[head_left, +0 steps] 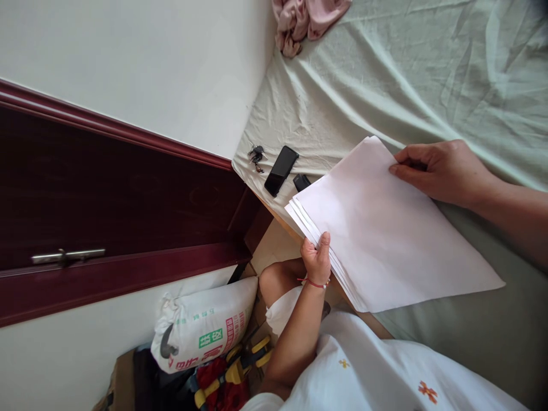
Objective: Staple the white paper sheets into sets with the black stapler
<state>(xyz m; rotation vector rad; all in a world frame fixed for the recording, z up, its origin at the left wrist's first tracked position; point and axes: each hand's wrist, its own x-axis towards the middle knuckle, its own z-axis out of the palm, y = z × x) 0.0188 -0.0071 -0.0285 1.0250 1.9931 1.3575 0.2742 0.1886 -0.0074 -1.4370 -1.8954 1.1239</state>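
Observation:
A stack of large white paper sheets (385,228) lies tilted over the edge of the bed, its layers fanned slightly along the left side. My left hand (317,258), with a red string bracelet at the wrist, grips that left edge, thumb on top and fingers hidden underneath. At the upper right edge, my right hand (440,171) pinches a sheet between thumb and forefinger. Whether it holds one sheet or more, I cannot tell. Just beyond the stack's left corner are a black phone (281,170) and a small black object (302,182), partly covered by the paper.
Pale green cloth (342,103) covers the bed. Keys (256,154) lie near the wall, and pink fabric (306,23) is bunched at the far end. A dark red door (107,188) stands at left. Below it are a white sack (209,325) and a yellow-and-red item (233,374).

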